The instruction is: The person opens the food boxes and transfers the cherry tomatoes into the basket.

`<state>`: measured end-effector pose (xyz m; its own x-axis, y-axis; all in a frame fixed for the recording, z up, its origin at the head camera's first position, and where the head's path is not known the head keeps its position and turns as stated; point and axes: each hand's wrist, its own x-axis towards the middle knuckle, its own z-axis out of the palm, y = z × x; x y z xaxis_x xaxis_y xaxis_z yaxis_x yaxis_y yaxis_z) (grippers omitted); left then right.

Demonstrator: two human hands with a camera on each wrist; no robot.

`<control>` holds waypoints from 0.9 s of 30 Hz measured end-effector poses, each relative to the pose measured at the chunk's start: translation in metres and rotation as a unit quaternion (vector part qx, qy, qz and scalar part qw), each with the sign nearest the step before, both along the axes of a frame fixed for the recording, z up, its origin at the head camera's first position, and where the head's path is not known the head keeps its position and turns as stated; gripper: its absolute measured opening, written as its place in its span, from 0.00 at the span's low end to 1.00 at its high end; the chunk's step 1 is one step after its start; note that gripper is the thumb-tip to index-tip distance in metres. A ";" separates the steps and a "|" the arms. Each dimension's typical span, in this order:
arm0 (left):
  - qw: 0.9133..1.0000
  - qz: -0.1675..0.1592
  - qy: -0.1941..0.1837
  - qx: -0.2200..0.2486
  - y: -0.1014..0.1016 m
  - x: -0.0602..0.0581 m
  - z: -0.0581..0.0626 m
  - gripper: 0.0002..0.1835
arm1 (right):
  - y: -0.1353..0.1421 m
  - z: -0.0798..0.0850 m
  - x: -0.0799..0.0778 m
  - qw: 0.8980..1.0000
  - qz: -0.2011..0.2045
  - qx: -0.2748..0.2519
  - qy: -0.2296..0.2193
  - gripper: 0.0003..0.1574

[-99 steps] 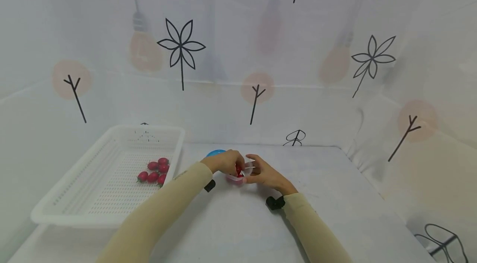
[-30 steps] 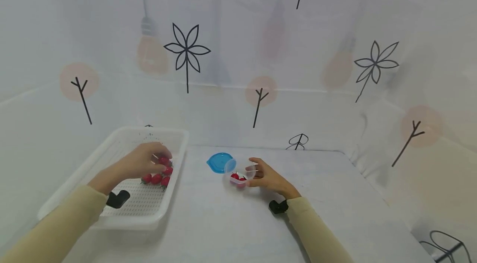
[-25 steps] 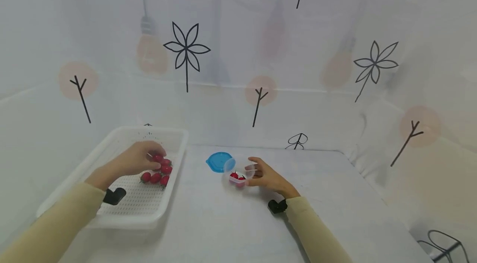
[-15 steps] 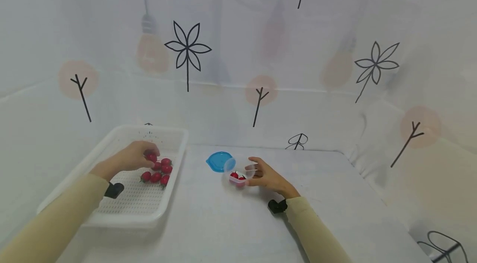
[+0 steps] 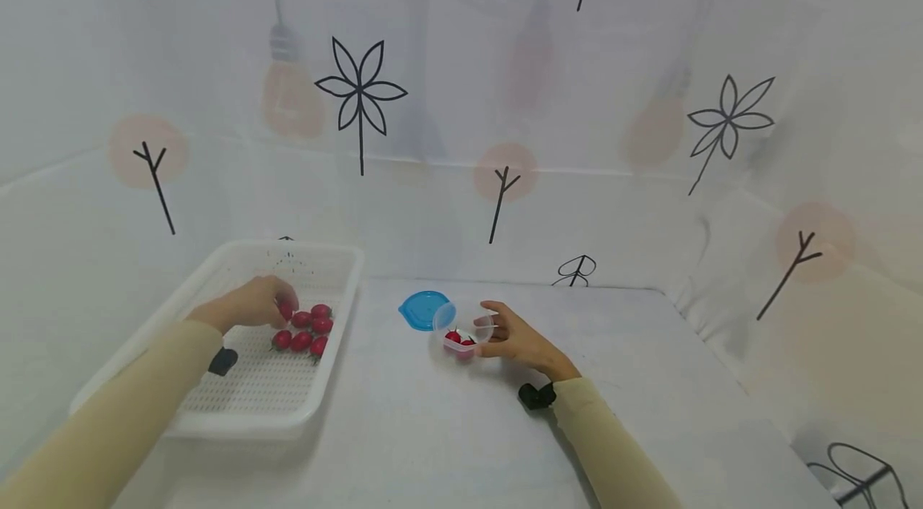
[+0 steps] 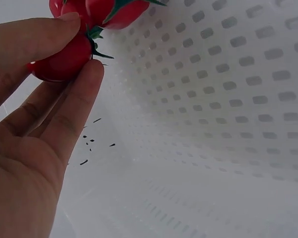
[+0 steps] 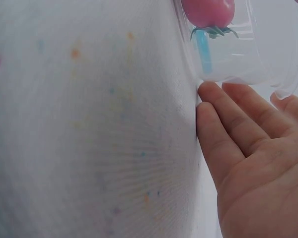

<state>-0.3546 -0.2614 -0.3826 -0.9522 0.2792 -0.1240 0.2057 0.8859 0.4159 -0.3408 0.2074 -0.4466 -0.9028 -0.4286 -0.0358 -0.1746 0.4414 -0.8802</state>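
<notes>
My left hand (image 5: 252, 304) is over the white plastic basket (image 5: 353, 276), pinching a red cherry tomato (image 6: 64, 59) with a green stem between thumb and fingers. Several more cherry tomatoes (image 5: 300, 341) lie on the basket floor, just right of and below that hand. On the table, my right hand (image 5: 522, 341) curves around the right side of a small clear plastic container (image 5: 443, 317), its fingertips (image 7: 208, 91) touching the wall. Cherry tomatoes (image 5: 453, 337) lie inside this container, and one tomato (image 7: 208, 12) shows through the wall in the right wrist view.
A blue lid (image 5: 421, 310) lies flat on the white-covered table (image 5: 433, 429), behind and left of the container. The basket has raised walls and a perforated floor. A patterned white curtain (image 5: 433, 116) hangs behind the table.
My left hand has gone from the clear container to the basket and now pinches a tomato, shifting slightly left over the last second. My right hand stays at the container.
</notes>
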 end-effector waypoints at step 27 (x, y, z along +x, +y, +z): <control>0.998 -0.011 -0.021 0.054 -0.002 0.000 0.010 0.17 | -0.003 0.000 -0.007 1.000 0.001 -0.003 -0.015 0.58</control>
<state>-0.3547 -0.2629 -0.3726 -0.9399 0.3147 -0.1323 0.2053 0.8306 0.5177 -0.3473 0.2046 -0.4467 -0.9008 -0.4299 -0.0608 -0.1481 0.4358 -0.8878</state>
